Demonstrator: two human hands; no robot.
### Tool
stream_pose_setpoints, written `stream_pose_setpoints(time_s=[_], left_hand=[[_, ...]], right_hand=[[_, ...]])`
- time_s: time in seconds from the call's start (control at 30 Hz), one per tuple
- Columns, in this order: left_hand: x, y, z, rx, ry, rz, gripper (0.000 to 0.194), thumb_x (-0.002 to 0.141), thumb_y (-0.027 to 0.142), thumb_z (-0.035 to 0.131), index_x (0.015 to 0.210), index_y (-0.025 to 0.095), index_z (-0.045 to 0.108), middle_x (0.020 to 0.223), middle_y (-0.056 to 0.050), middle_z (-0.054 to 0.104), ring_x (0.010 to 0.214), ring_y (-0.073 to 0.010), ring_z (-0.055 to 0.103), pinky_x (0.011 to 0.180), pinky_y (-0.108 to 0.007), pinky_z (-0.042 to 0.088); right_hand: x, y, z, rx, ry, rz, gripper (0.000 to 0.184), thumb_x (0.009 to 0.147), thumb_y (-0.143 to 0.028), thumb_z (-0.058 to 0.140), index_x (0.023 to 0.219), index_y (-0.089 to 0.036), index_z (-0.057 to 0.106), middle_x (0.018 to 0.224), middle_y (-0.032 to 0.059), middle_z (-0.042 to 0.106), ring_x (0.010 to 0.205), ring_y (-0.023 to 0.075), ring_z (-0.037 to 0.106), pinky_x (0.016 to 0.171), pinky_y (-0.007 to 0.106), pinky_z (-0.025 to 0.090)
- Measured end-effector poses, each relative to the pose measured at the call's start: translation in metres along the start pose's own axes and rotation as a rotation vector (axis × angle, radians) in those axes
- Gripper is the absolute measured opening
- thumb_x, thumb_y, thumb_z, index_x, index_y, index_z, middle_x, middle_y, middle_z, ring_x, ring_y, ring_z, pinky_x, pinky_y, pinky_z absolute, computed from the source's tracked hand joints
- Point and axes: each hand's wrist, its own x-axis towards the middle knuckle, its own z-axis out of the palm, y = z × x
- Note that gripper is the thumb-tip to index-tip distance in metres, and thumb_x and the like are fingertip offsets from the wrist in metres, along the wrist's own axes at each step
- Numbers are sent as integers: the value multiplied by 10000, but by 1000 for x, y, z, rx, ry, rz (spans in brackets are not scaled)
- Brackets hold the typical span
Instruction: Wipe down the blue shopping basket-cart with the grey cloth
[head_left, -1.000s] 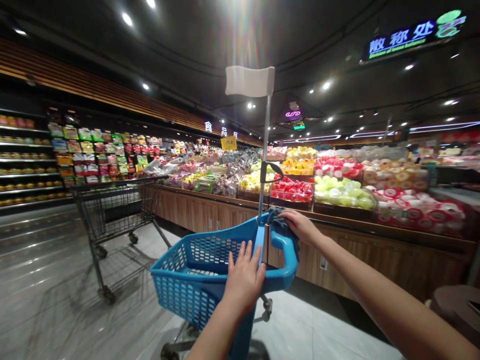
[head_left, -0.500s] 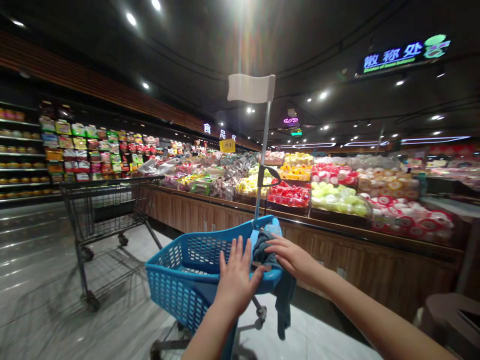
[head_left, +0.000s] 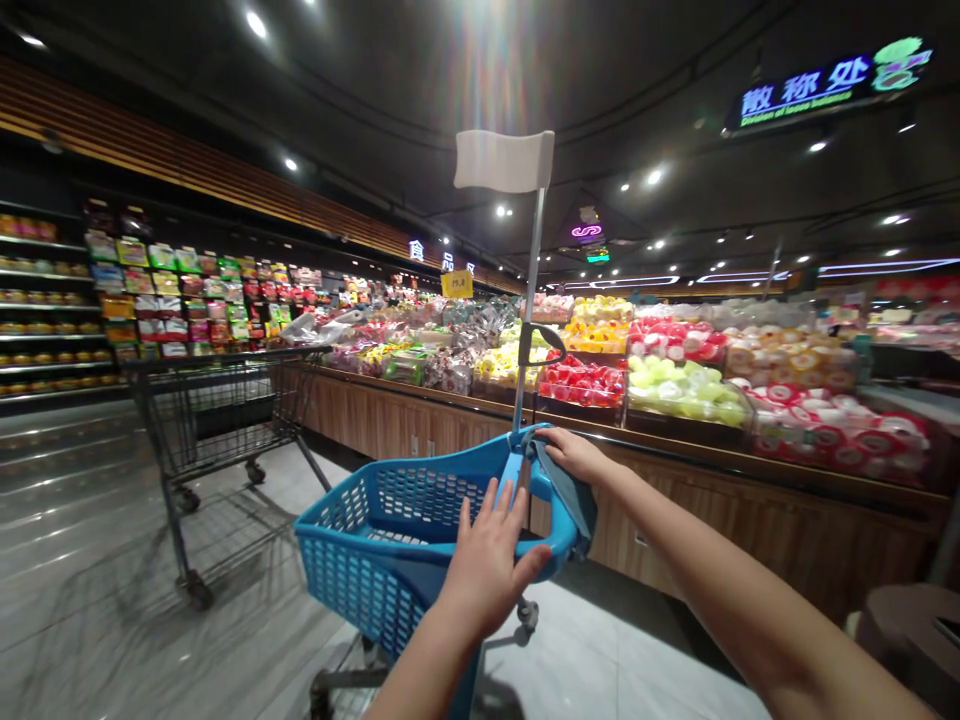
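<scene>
A blue plastic shopping cart (head_left: pixel 352 575) stands in front of me, its basket wall perforated. My left hand (head_left: pixel 491 555) is open, fingers spread, over the near rim beside the handle. At the handle's far corner, my right hand (head_left: pixel 576 456) is closed on a dark teal cloth (head_left: pixel 576 515), pressing it against the blue plastic. The cloth drapes over the handle's outer side; the fingertips are partly hidden. A pole with a white flag-shaped plate (head_left: pixel 499 161) rises from the cart beyond my hands.
A dark wire trolley (head_left: pixel 217 440) stands to the left on the tiled floor. Behind the blue cart runs a wood-panelled counter (head_left: pixel 375 410) with packaged sweets and cups of jelly (head_left: pixel 679 390). At the lower right is a brownish round-edged object (head_left: pixel 900 630).
My right hand has moved toward the far corner of the handle, drawing the cloth with it. The cloth's long hanging end is up off the side. My left hand stays spread at the rim.
</scene>
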Motion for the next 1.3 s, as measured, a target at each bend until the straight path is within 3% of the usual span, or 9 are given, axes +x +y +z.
stream_pose_setpoints(time_s=[0.17, 0.37, 0.47, 0.53, 0.7, 0.83, 0.93, 1.1, 1.3], left_hand=[[0, -21, -1, 23, 94, 11, 741, 923, 657, 322, 1530, 278, 128, 1606, -62, 117, 1485, -301, 45, 1160, -618, 62], [-2, -54, -13, 78, 119, -112, 746, 912, 684, 311, 1519, 265, 199, 1602, -89, 137, 1482, -308, 69, 1142, -641, 61], [-6, -60, -16, 97, 147, -130, 801, 902, 690, 337, 1529, 230, 147, 1600, -105, 135, 1483, -295, 66, 1151, -625, 70], [-8, -63, -17, 97, 147, -142, 776, 902, 684, 349, 1520, 239, 197, 1594, -101, 176, 1480, -302, 91, 1142, -645, 80], [-10, -70, -20, 60, 96, -153, 637, 917, 657, 355, 1449, 308, 383, 1581, -66, 245, 1475, -301, 132, 1125, -677, 68], [-9, -70, -23, 33, 77, -156, 609, 918, 642, 377, 1434, 320, 408, 1585, -63, 232, 1478, -304, 116, 1119, -685, 60], [-10, -67, -23, 27, 65, -157, 610, 910, 654, 382, 1430, 337, 412, 1591, -55, 215, 1478, -312, 103, 1115, -690, 60], [-10, -71, -20, 25, 82, -123, 657, 906, 655, 387, 1463, 307, 362, 1597, -88, 192, 1474, -330, 115, 1119, -678, 76], [-22, -107, -33, 51, 92, -91, 717, 910, 606, 431, 1517, 294, 210, 1611, -87, 117, 1479, -320, 70, 1136, -632, 113]], right_hand=[[-30, -16, -4, 25, -19, -96, 419, 884, -165, 464, 1276, -245, 586, 1295, 64, 604, 1207, 213, 548, 1059, 411, 419], [-73, -78, 8, 75, 15, -321, 409, 958, -201, 391, 1335, -268, 537, 1396, 47, 533, 1371, 217, 384, 1146, 446, 325], [-76, -103, 20, 37, 14, -338, 456, 960, -307, 464, 1414, -265, 451, 1466, 63, 459, 1427, 259, 280, 1168, 499, 272], [-66, -108, 27, 5, -4, -318, 505, 944, -405, 510, 1425, -275, 434, 1489, 75, 427, 1436, 302, 247, 1158, 563, 243], [-11, -95, 41, -27, -3, -160, 399, 954, -400, 482, 1332, -280, 529, 1434, 72, 495, 1399, 317, 320, 1096, 592, 300], [36, -67, 43, -47, -45, -45, 311, 922, -265, 504, 1210, -260, 622, 1242, 66, 642, 1198, 243, 554, 1016, 435, 424], [56, -41, 40, -66, -50, 27, 291, 901, -196, 484, 1126, -233, 666, 1118, 73, 695, 1044, 223, 637, 930, 362, 473], [49, -23, 36, -70, -45, 22, 307, 900, -206, 462, 1121, -252, 670, 1086, 38, 702, 1003, 198, 644, 887, 313, 480], [17, -51, 32, -54, 4, -57, 338, 917, -253, 459, 1202, -219, 637, 1166, 85, 649, 1111, 222, 580, 979, 357, 426]])
